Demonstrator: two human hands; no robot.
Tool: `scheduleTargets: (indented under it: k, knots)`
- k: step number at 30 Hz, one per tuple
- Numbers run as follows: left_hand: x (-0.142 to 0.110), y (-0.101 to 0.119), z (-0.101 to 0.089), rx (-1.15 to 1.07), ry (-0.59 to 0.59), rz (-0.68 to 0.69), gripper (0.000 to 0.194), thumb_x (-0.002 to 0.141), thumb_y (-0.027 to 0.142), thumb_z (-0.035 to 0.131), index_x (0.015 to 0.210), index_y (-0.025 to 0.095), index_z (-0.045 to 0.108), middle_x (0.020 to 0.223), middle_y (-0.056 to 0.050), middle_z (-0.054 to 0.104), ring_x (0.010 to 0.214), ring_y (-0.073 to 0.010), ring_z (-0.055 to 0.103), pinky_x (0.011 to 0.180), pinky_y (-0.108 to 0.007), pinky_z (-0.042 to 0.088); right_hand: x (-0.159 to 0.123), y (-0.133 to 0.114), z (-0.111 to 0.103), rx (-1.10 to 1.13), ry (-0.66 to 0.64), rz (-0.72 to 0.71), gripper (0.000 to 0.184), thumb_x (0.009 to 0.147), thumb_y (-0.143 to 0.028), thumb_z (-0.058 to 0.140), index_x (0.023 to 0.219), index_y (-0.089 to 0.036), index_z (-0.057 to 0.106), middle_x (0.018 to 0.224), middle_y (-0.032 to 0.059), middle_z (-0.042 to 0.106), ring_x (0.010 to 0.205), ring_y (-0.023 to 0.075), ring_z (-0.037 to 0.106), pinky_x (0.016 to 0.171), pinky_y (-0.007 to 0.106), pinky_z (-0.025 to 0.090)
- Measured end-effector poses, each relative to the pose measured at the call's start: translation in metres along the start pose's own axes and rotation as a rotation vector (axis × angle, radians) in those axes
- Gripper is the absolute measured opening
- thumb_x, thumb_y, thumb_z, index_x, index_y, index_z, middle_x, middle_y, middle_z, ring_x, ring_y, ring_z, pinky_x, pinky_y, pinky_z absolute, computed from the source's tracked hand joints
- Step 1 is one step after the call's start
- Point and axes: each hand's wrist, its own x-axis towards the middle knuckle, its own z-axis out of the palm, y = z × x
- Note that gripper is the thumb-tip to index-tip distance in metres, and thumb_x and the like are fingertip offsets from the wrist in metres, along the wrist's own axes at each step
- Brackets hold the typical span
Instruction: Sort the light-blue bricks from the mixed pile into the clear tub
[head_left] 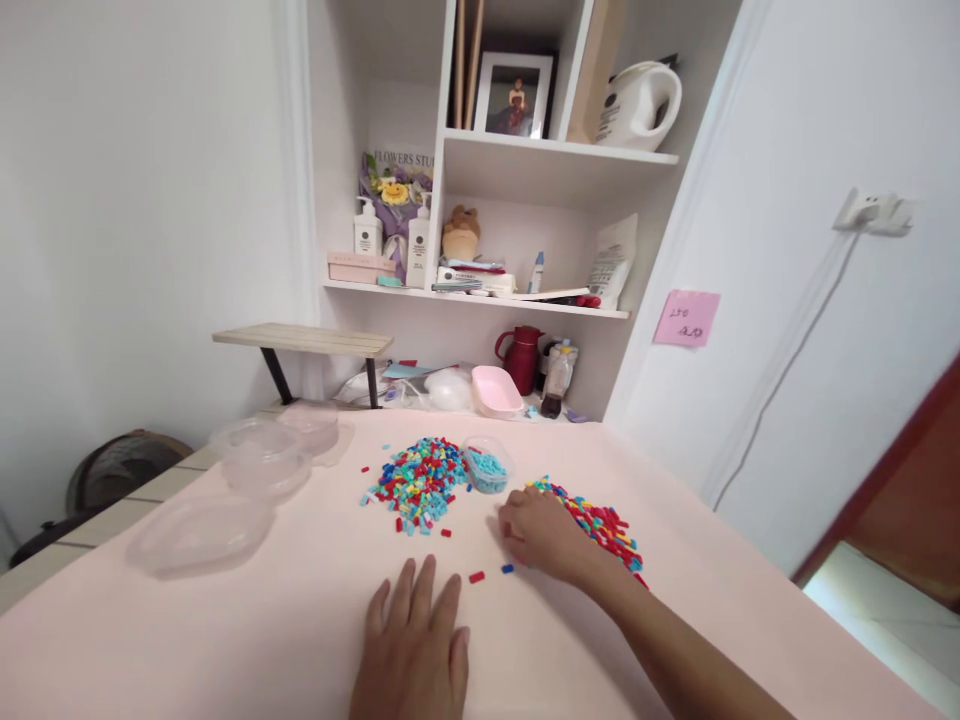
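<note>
My left hand (412, 645) lies flat on the pink table with its fingers spread, holding nothing. My right hand (544, 535) is at the left edge of the right-hand pile of toy bricks (611, 530), its fingers curled in; whatever they hold is hidden. A larger pile of mixed small toy bricks (426, 475) sits to its left. Between the two piles stands a clear plastic tub (501, 487) with light blue bricks in it. A loose red brick (477, 577) and a dark blue brick (508, 569) rest between my hands.
Clear plastic containers (262, 462) and a clear lid (199, 537) lie on the left of the pink table (270, 640). At the back are a pink tray (496, 391), a red jug (522, 358) and a bottle (556, 380). A small wooden stand (304, 340) rises at the back left.
</note>
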Motion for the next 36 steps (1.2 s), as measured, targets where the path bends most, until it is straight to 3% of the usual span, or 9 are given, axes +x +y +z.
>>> scheduleTargets:
  k: [5, 8, 13, 19, 24, 29, 36]
  knots:
    - [-0.002, -0.006, 0.004, 0.028, 0.028, 0.032, 0.045, 0.091, 0.028, 0.048, 0.135, 0.038, 0.055, 0.141, 0.001, 0.059, 0.126, -0.024, 0.057, 0.101, -0.045, 0.038, 0.023, -0.014, -0.005, 0.296, 0.097, -0.025, 0.027, 0.092, -0.016, 0.049, 0.101, -0.022, 0.074, 0.105, 0.0071, 0.071, 0.099, 0.0211, 0.063, 0.087, 0.031, 0.044]
    - [-0.002, -0.006, 0.005, 0.041, 0.038, 0.049, 0.045, 0.091, 0.027, 0.047, 0.134, 0.038, 0.056, 0.14, 0.001, 0.06, 0.125, -0.0237, 0.058, 0.1, -0.045, 0.038, 0.046, -0.028, 0.011, 0.414, 0.128, -0.062, 0.032, 0.091, -0.013, 0.048, 0.108, -0.024, 0.073, 0.11, 0.0051, 0.071, 0.103, 0.02, 0.062, 0.089, 0.03, 0.045]
    - [0.001, 0.006, 0.003, 0.021, -0.014, -0.082, 0.045, 0.087, 0.022, 0.048, 0.127, 0.036, 0.063, 0.139, -0.001, 0.061, 0.129, -0.0268, 0.054, 0.104, -0.05, 0.035, 0.07, -0.039, 0.04, 0.445, 0.156, 0.041, 0.041, 0.085, -0.008, 0.051, 0.114, -0.028, 0.071, 0.109, 0.0044, 0.067, 0.099, 0.0193, 0.061, 0.086, 0.028, 0.045]
    - [0.002, 0.01, 0.0, 0.011, -0.014, -0.095, 0.043, 0.087, 0.021, 0.047, 0.123, 0.035, 0.066, 0.136, -0.002, 0.063, 0.127, -0.0268, 0.054, 0.104, -0.05, 0.036, 0.062, -0.032, 0.052, 0.566, 0.162, 0.012, 0.037, 0.08, -0.005, 0.052, 0.098, -0.026, 0.076, 0.101, 0.0042, 0.063, 0.09, 0.0172, 0.061, 0.082, 0.026, 0.045]
    - [0.003, 0.008, 0.0, 0.02, 0.016, -0.081, 0.043, 0.086, 0.021, 0.048, 0.123, 0.034, 0.066, 0.135, -0.002, 0.064, 0.126, -0.0264, 0.055, 0.103, -0.049, 0.037, 0.053, -0.017, 0.049, 0.68, 0.209, -0.032, 0.036, 0.08, -0.003, 0.05, 0.092, -0.023, 0.078, 0.092, 0.0033, 0.068, 0.087, 0.0167, 0.061, 0.081, 0.025, 0.045]
    - [0.001, 0.002, 0.005, 0.038, 0.053, -0.03, 0.044, 0.086, 0.022, 0.049, 0.125, 0.035, 0.064, 0.135, -0.002, 0.064, 0.124, -0.0261, 0.056, 0.101, -0.048, 0.037, 0.049, -0.012, 0.042, 0.729, 0.17, 0.015, 0.036, 0.081, -0.005, 0.051, 0.097, -0.021, 0.079, 0.08, 0.0008, 0.07, 0.071, 0.015, 0.06, 0.068, 0.023, 0.044]
    - [0.0, -0.008, 0.01, 0.076, 0.129, 0.079, 0.046, 0.086, 0.024, 0.05, 0.128, 0.036, 0.061, 0.132, -0.001, 0.066, 0.119, -0.0248, 0.06, 0.096, -0.045, 0.038, 0.045, -0.011, 0.032, 0.588, 0.154, 0.073, 0.033, 0.077, -0.008, 0.059, 0.099, -0.021, 0.079, 0.093, 0.0037, 0.074, 0.08, 0.0169, 0.065, 0.075, 0.024, 0.047]
